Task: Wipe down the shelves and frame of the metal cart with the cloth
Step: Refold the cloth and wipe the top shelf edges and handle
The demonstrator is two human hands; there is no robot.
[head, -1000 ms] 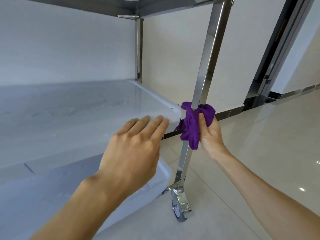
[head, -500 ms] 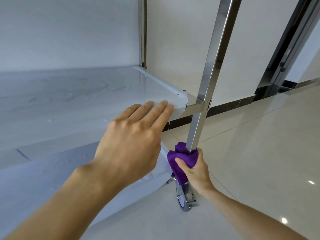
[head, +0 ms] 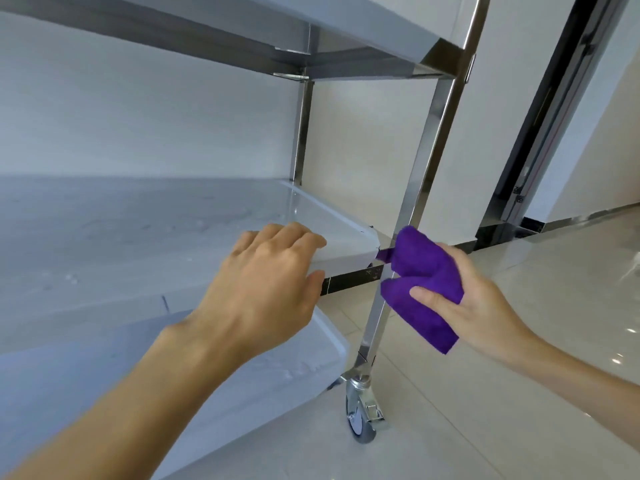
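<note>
I see a bright, evenly lit scene with cool, soft daylight and only faint shadows. Small white glints sit on the glossy floor tiles (head: 554, 358) at the right edge, and the front post (head: 429, 161) of the cart mirrors its surroundings in hard bright and dark streaks. My wide lens bends straight lines: the door frame (head: 540, 133) leans and the upper shelf (head: 242, 39) bows towards the corners. The middle shelf (head: 121, 237) looks washed out and slightly hazy. Detail is softest along the frame edges.
</note>
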